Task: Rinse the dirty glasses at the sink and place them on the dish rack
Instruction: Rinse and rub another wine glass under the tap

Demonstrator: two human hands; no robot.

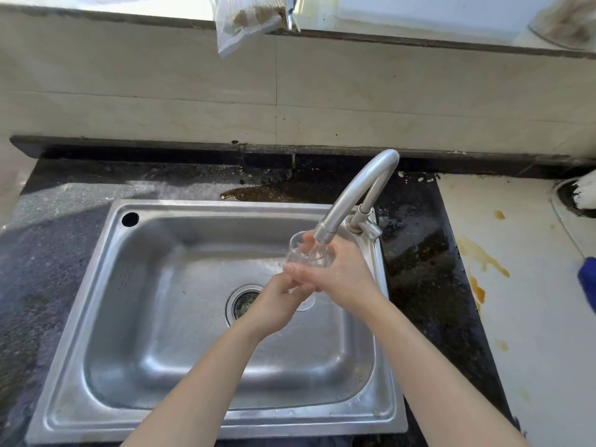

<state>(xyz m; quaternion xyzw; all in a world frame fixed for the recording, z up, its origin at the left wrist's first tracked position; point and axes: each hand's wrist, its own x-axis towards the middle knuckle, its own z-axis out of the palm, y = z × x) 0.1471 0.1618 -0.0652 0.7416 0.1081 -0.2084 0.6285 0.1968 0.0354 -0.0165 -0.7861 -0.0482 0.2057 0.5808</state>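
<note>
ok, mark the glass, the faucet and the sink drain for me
glass [295,253]: head view, clear left wall below the rim.
faucet [350,192]: head view, curved neck.
drain [241,304]: head view, strainer in the basin floor.

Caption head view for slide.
Left hand and right hand hold a clear glass under the running faucet, over the sink.
</note>
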